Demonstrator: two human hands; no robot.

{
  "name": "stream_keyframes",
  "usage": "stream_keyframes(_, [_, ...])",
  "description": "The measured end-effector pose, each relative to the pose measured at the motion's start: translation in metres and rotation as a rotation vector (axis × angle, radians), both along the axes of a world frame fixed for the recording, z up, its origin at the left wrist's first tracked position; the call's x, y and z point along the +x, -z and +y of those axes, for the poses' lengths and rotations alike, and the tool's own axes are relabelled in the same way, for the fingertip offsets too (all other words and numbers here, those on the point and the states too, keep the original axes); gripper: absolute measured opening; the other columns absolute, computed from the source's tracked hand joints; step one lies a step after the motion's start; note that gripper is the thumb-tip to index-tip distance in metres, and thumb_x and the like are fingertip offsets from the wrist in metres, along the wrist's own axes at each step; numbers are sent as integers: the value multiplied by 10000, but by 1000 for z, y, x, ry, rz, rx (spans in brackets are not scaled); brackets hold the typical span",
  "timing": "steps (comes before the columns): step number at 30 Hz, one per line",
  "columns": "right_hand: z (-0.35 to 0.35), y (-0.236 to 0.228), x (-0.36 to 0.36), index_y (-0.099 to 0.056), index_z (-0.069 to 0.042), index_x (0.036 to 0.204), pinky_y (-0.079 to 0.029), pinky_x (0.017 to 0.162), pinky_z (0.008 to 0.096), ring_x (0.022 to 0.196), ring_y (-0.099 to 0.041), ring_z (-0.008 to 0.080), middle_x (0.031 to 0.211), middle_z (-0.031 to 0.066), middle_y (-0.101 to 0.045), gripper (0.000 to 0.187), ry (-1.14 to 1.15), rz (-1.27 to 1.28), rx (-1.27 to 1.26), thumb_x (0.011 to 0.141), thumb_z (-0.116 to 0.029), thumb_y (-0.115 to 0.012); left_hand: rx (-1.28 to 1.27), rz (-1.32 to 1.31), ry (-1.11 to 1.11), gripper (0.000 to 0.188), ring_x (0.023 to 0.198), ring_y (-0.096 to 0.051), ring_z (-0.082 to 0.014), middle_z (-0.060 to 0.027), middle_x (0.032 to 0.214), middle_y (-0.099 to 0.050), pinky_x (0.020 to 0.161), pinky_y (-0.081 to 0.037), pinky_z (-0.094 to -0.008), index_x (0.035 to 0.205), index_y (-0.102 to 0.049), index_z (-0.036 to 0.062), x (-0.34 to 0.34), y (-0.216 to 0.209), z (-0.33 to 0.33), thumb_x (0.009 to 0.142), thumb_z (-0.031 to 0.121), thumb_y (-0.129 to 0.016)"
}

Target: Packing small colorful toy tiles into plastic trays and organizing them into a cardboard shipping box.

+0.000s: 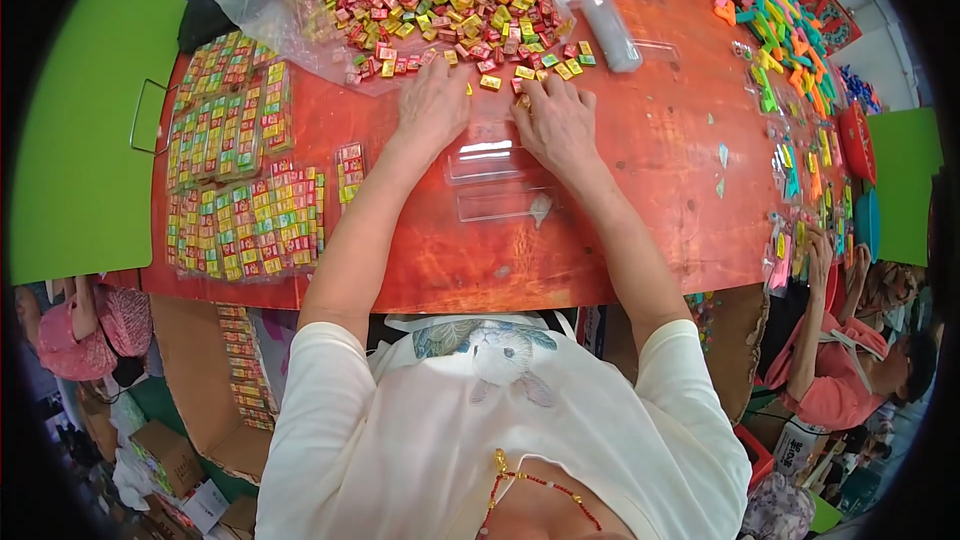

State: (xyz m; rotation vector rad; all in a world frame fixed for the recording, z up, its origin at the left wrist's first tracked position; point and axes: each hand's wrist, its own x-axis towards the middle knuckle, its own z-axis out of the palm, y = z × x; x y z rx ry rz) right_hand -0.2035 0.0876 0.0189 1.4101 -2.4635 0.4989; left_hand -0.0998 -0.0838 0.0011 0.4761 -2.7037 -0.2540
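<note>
At the near edge of the pile (pixel 450 0), loose boxes (pixel 490 83) are reached by the left hand (pixel 434 100) and right hand (pixel 562 125), fingers bent; whether any is pinched cannot be told. Picking is apparently in hand; a light fingertip pinch is called for. Clear trays (pixel 490 168) are set nearer, on the red table (pixel 680 200).

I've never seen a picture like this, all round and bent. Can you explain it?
No robot here, just a person's bare left hand and right hand. The only picture comes from a wide fisheye camera worn on the head, looking down, so straight edges bend. On the red table, a big pile of small colorful blocks lies ahead. Tidy rows of such blocks are packed on the left, and clear trays lie nearer the body. Both hands are at the pile's near edge; I can't tell whether either holds a block.
</note>
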Motion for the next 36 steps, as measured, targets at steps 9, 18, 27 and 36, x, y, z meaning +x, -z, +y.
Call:
stream_keyframes(9, [-37,10,3,-649,-117,915,-407,812,429,923,-593,258,890,82,-579,149,-157,58,-35,838,-242,-672,60,-105,-7,324,1009,-595,-357,-170,993,-559,777,-523,-483,1145,-600,75,23,-16,12,837,171,-634])
stream_keyframes(18, [-103,7,-10,-626,-168,1199,-454,789,447,938,-599,291,981,94,-580,364,-230,71,-11,835,-167,-629,-60,-169,-235,317,1117,-567,-389,-182,1218,-533,852,-526,-514,1181,-608,33,7,-5,-46,890,142,-546])
stream_keyframes(27, [-75,13,-13,-685,-178,1017,-431,773,432,928,-589,266,946,69,-578,217,-408,91,-56,803,-184,-651,83,-147,-99,286,1008,-599,-423,-219,1080,-544,833,-522,-511,1125,-582,10,32,-19,-4,849,71,-540])
stream_keyframes(36, [-22,-6,-10,-662,-138,1105,-426,806,434,944,-590,267,959,80,-585,253,-346,-39,-50,862,-207,-648,324,-241,-147,415,1052,-598,-441,-227,1173,-527,860,-504,-532,1287,-479,72,63,-45,-9,895,174,-571])
